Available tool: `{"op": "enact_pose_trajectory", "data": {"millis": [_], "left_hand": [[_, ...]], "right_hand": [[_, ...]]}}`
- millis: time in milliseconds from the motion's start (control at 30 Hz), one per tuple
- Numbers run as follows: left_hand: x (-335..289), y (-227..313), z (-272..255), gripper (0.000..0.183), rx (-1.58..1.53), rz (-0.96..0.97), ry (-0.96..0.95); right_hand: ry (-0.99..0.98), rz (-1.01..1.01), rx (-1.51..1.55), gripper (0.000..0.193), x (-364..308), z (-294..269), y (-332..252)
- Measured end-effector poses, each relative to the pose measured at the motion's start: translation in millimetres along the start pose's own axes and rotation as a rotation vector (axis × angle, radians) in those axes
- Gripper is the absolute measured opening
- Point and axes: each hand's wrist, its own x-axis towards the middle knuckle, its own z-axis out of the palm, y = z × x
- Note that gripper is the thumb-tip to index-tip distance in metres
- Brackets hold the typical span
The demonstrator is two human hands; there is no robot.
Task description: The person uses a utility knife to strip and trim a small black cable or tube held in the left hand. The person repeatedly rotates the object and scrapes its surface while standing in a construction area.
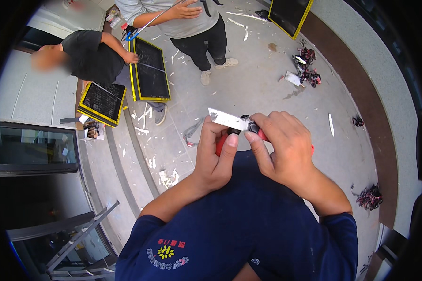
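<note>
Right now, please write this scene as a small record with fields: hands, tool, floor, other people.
left hand: grips the red handle of the utility knife from below
right hand: fingers pinch the knife near the blade base
blade: extended, points to the person's left
floor: grey tiles with white scraps
others: two people by yellow-framed dark panels

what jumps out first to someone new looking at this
At the centre, the left hand and right hand grip a red-handled utility knife, its bare blade pointing left. At upper left, two other people handle black panels with yellow frames. White scraps litter the grey floor.
</note>
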Motion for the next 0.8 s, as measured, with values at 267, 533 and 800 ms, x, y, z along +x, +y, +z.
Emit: {"op": "enact_pose_trajectory", "data": {"millis": [267,533,800], "left_hand": [[11.8,-0.7,4.9,0.02,-0.031,0.02,-0.025],[12.6,-4.8,10.0,0.028,-0.086,0.052,-0.012],[15.3,-4.2,12.4,0.038,-0.1,0.048,-0.006]], "right_hand": [[0.036,-0.018,0.036,0.023,5.7,-1.2,10.4],[0.002,0.001,0.022,0.025,5.3,-1.9,12.2],[0.023,-0.007,0.033,0.026,3.0,3.0,15.0]]}}
